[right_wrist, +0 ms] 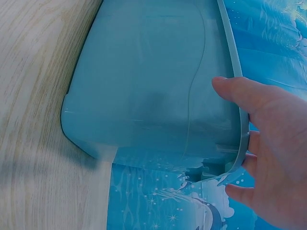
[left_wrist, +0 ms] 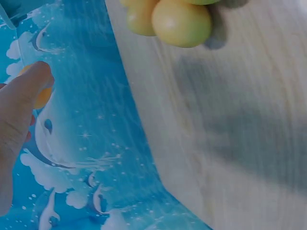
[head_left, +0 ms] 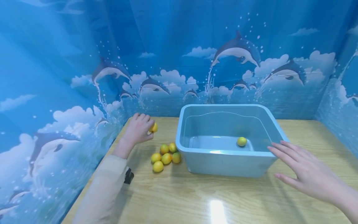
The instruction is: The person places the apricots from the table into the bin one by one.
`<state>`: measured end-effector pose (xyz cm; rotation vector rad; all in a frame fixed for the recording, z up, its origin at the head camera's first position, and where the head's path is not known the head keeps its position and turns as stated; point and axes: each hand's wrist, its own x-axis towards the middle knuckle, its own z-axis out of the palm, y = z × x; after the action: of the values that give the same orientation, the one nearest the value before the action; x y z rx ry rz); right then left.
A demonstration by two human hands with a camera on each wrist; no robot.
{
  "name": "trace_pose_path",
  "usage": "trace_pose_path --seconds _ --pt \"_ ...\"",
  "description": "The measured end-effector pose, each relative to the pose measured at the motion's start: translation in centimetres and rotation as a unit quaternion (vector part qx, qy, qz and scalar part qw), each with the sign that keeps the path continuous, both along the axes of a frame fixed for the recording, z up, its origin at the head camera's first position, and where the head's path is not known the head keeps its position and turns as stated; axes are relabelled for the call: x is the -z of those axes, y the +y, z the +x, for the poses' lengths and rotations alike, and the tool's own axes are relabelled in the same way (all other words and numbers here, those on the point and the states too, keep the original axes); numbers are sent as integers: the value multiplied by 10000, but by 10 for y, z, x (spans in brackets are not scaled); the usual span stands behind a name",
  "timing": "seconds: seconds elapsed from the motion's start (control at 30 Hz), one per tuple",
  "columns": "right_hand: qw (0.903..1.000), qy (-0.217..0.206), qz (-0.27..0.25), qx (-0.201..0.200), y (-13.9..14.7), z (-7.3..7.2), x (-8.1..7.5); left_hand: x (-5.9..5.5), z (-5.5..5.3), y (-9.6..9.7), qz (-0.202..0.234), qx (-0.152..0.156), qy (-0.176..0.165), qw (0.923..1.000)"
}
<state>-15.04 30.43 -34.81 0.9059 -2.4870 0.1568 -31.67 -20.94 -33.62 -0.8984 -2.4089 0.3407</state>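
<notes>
My left hand [head_left: 139, 128] pinches a yellow-orange tangerine [head_left: 153, 127] above the table's left side; in the left wrist view, the thumb partly hides this tangerine [left_wrist: 44, 97]. Nearer to me lies a cluster of several yellow-green tangerines [head_left: 166, 158], close against the left side of a light blue plastic bin [head_left: 226, 163]. One more tangerine [head_left: 241, 141] rests on the bin's floor, toward the right. My right hand [head_left: 306, 168] is at the bin's front right corner with fingers extended, fingertips right at the rim. The right wrist view has its thumb [right_wrist: 235, 91] overlapping the bin's outer wall.
The wooden table [head_left: 179, 199] carries the bin and the fruit. A blue curtain printed with dolphins [head_left: 167, 37] stands along the table's back and sides. A black wrist strap piece [head_left: 129, 176] shows below my left sleeve [head_left: 104, 183].
</notes>
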Motion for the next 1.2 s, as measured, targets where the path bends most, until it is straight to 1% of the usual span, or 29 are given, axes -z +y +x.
trace_pose_path --seconds 0.17,0.4,0.53,0.77,1.0,1.2 --pt "10000 -27 24 14 0 1 -1 -12 -3 11 -62 155 249 9996" --pt "10000 25 18 -59 0 0 0 -29 -6 28 101 428 288 9986" --pt "10000 6 40 -41 0 1 0 -39 -8 36 114 487 385 9980" --pt "10000 -31 39 32 0 1 -2 -55 -13 47 212 702 557 9958" --pt "10000 -26 55 46 -1 1 -3 -67 -17 60 229 657 391 9968" --pt "10000 -36 67 41 -1 1 -3 -74 -21 73 116 749 397 9963"
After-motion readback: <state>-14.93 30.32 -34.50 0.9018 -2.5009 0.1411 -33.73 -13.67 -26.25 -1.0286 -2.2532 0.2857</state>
